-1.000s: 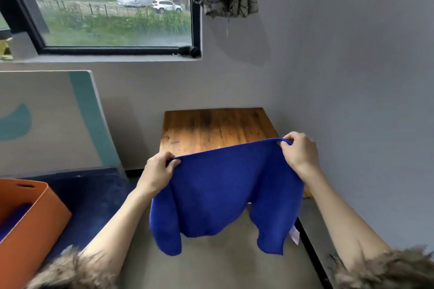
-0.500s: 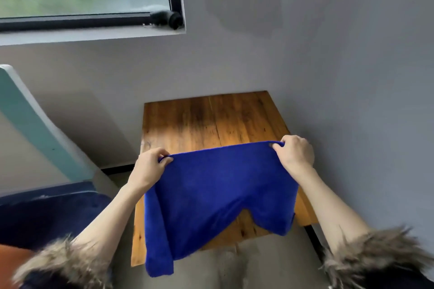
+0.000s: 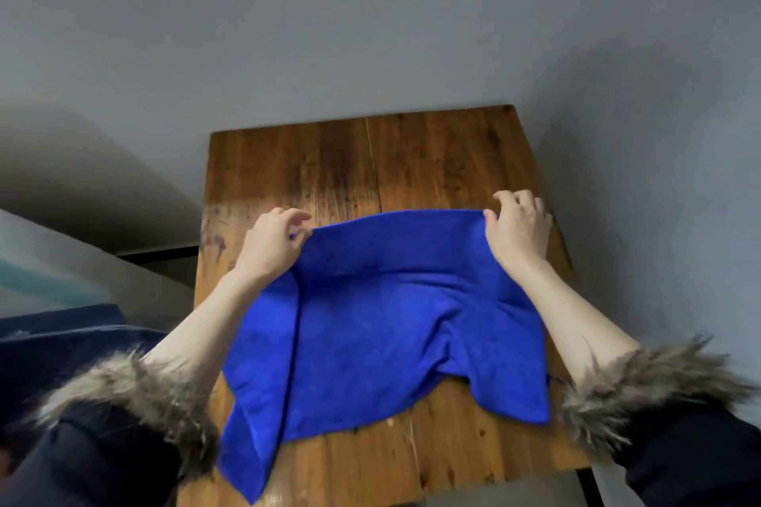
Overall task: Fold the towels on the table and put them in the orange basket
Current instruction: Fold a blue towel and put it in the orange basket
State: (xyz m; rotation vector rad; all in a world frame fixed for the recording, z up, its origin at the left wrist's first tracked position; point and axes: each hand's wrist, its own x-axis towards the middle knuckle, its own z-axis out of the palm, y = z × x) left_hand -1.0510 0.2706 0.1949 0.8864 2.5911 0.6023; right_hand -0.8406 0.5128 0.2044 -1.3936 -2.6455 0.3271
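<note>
Your fingers (image 3: pixel 302 234) still pinched the blue microfibre towel's (image 3: pixel 383 325) far corners, both hands having lowered it from mid-air onto the wooden table (image 3: pixel 370 165).

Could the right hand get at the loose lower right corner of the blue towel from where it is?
Probably yes. The right hand pinches the blue towel at its far edge; that corner lies uncovered on the wooden table, nothing between.

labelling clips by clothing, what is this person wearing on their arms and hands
Both forearms are bare, with dark sleeves pushed back from the wrists. Each sleeve ends in a shaggy cuff of grey-brown fur trim. The left hand and right hand wear no gloves; no rings, watch or bracelets show.
</note>
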